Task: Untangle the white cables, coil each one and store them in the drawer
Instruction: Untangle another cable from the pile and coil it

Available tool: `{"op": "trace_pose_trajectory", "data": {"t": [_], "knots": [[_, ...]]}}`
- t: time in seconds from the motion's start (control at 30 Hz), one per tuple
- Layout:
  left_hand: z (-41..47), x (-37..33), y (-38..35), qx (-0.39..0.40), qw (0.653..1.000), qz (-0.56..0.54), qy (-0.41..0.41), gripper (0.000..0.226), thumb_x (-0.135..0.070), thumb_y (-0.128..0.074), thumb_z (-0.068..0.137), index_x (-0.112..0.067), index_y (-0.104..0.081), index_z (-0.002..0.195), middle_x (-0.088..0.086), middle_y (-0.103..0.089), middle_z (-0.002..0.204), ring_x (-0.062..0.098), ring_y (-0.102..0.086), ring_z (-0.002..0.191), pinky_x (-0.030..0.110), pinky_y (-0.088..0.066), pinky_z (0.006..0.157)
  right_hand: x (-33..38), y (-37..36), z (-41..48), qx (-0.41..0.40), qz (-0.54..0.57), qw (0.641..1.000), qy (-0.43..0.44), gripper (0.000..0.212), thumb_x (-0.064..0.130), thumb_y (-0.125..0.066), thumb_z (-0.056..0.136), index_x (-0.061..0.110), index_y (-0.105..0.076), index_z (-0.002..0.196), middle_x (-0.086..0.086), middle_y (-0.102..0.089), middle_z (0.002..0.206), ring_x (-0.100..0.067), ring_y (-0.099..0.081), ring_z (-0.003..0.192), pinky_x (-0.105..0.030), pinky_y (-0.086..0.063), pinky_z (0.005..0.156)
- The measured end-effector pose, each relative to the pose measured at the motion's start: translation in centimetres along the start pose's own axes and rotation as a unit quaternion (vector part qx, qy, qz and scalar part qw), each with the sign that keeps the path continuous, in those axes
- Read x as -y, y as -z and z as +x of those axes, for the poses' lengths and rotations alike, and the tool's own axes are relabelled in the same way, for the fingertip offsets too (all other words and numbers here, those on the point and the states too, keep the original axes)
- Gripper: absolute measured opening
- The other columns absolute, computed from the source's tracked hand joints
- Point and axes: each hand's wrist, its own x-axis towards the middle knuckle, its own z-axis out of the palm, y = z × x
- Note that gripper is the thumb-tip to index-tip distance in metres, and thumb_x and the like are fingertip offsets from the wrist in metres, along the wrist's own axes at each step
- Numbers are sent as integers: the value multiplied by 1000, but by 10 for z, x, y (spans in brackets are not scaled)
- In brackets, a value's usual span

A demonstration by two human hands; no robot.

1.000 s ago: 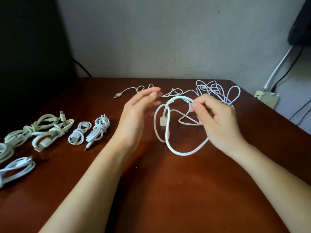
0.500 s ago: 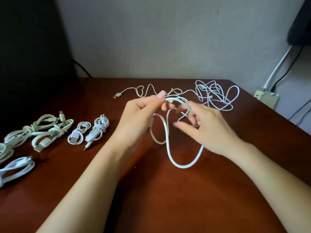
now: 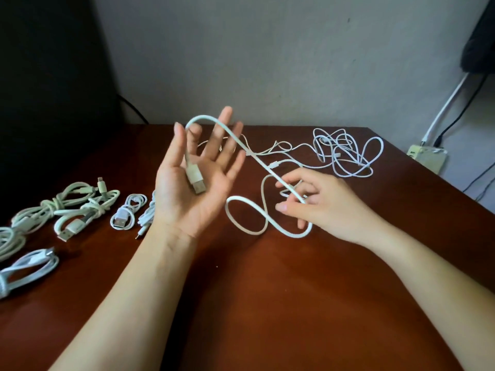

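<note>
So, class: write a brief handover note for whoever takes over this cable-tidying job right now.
Left hand: open, palm up, with the USB plug of the thick cable lying on it.
Right hand: pinches the same cable lower down; its slack loops on the table.
Done: several coiled cables lie at the table's left.
Left: coil this cable, untangle the pile at the far right, store everything. No drawer is in view.

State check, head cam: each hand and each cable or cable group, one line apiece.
left hand: open, palm up.
USB plug: lying on left palm.
white cable: uncoiled, arched over left hand, loose loops.
right hand: pinches white cable.
tangle: knotted, far right.
coiled cables: bundled, at left.
</note>
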Motion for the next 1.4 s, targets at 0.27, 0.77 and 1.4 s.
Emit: {"op": "trace_pose_trajectory", "data": {"t": [0.27, 0.77, 1.4], "knots": [[5, 4, 0, -28, 994, 107, -14, 36, -51, -26, 99, -32, -54, 89, 2, -63, 129, 16, -57, 123, 43, -30, 110, -8, -10, 1, -52, -43, 997, 23, 19, 34, -65, 88, 34, -57, 105, 12, -64, 97, -2, -63, 83, -16, -48, 74], [7, 18, -6, -72, 979, 181, -64, 35, -44, -29, 101, -28, -56, 86, 0, -68, 106, 17, -60, 109, 36, -37, 108, 28, -60, -37, -155, -368, 854, 334, 45, 33, -55, 85, 14, -59, 126, 5, -55, 64, -19, -57, 59, -34, -50, 52], [15, 23, 12, -255, 891, 358, -117, 22, -37, -35, 103, -21, -49, 98, -3, -57, 83, 7, -43, 56, 13, -32, 41, 7, -6, -9, -287, -370, 849, 247, 19, 6, -54, 86, 13, -67, 98, 0, -64, 90, -20, -60, 82, -31, -46, 66]]}}
